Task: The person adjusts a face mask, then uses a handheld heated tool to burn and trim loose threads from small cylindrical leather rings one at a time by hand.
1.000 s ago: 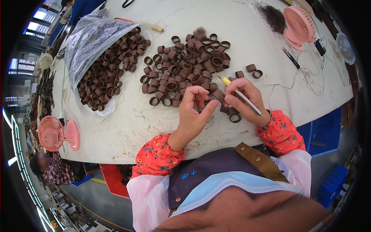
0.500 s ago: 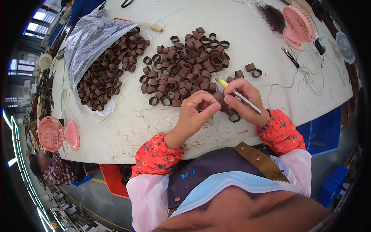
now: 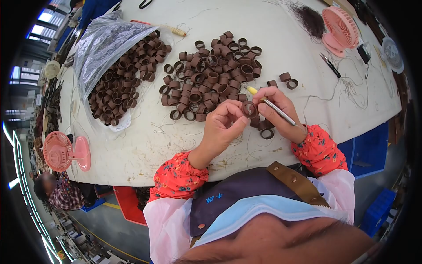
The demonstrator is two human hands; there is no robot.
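A brown ring [image 3: 249,109] is held up between my hands, its round opening turned toward me. My left hand [image 3: 223,125] pinches the ring's left side with thumb and fingers. My right hand [image 3: 280,110] is closed around a slim silver pen-like tool [image 3: 281,113] with a yellow end, its fingertips close to the ring's right side. Whether they touch the ring I cannot tell. Just beyond my hands lies a pile of similar brown rings [image 3: 213,78], with a few loose ones [image 3: 267,133] by my right hand.
A clear plastic bag [image 3: 99,48] of brown rings lies on the white table [image 3: 145,149] at left. Pink fans [image 3: 340,27] [image 3: 59,151] stand at both sides. Small snips [image 3: 330,65], dark thread [image 3: 307,20] and loose strands lie at right. A person [image 3: 66,191] sits at far left.
The ring between my hands has come up and turned so that its opening shows. My right hand has shifted slightly left, and the silver tool with it.
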